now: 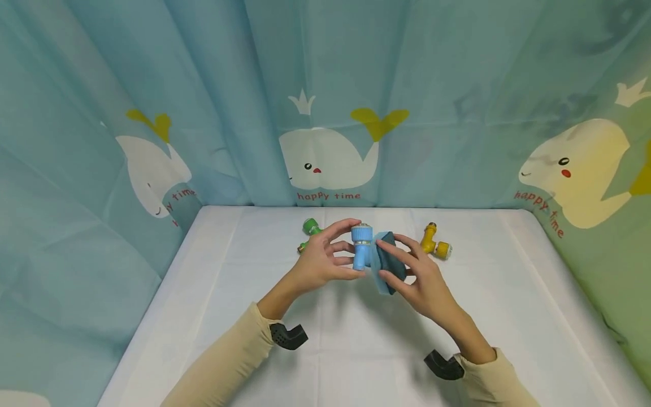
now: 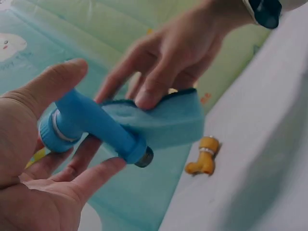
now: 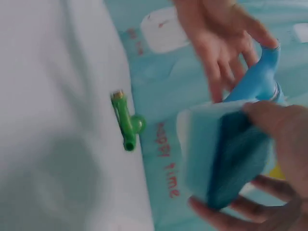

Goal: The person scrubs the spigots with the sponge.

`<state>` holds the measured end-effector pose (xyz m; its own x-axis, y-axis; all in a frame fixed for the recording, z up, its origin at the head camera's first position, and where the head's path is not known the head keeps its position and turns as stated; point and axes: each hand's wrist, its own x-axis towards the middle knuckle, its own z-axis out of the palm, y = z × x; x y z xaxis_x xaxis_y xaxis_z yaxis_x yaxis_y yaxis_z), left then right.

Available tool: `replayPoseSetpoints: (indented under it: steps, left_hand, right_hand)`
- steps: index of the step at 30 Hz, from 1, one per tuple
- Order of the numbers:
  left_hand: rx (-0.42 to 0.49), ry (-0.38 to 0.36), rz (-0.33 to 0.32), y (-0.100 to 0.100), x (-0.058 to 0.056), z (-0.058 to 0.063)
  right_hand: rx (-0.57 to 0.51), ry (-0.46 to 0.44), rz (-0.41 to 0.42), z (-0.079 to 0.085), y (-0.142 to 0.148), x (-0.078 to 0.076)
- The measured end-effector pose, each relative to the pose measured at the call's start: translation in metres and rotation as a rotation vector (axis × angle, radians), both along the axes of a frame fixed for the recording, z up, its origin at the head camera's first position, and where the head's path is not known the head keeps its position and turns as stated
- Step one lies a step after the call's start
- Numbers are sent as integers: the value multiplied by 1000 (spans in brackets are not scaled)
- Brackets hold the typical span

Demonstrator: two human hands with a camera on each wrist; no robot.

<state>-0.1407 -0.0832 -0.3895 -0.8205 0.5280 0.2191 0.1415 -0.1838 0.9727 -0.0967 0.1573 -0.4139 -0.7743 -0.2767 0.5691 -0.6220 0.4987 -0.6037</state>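
Observation:
Over the table, my left hand (image 1: 317, 261) holds a light-blue plastic tap (image 1: 361, 251) between thumb and fingertips. Its ribbed round knob is uppermost in the head view; in the left wrist view a dark threaded end (image 2: 145, 158) shows beside a fingertip. My right hand (image 1: 426, 282) grips a two-tone sponge (image 1: 393, 264), thumb and fingers on its dark-blue side. The sponge's paler face (image 2: 168, 122) is turned to the tap and overlaps it in the left wrist view. My right palm is mostly hidden from the head camera.
A green tap (image 1: 311, 226) lies on the white table (image 1: 244, 294) behind my left hand, partly covered by it. Beyond my right hand lies a yellow tap (image 1: 435, 247). A blue-green curtain (image 1: 325, 68) with whale prints hangs along the table's back and sides.

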Motion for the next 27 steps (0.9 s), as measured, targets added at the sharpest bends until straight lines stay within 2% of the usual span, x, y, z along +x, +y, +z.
replayPoseSetpoints:
  steps: [5,10,15,18,23,27]
  left_hand:
    - [20,20,6,2,-2,0]
    - [52,11,35,-1,-3,-4]
    - [48,77,41,-3,-4,-8]
    - [35,105,50,-3,-3,-9]
    - [-9,144,91,-3,-1,-12]
    - [46,158,67,-5,1,-14]
  right_hand:
    - [-50,44,12,5,-3,-1]
    - [22,44,21,4,-2,-5]
    - [11,141,85,8,-3,-5]
    - [77,175,98,8,-3,-6]
    - [64,153,97,8,-1,-9]
    - [76,112,141,6,-4,-10]
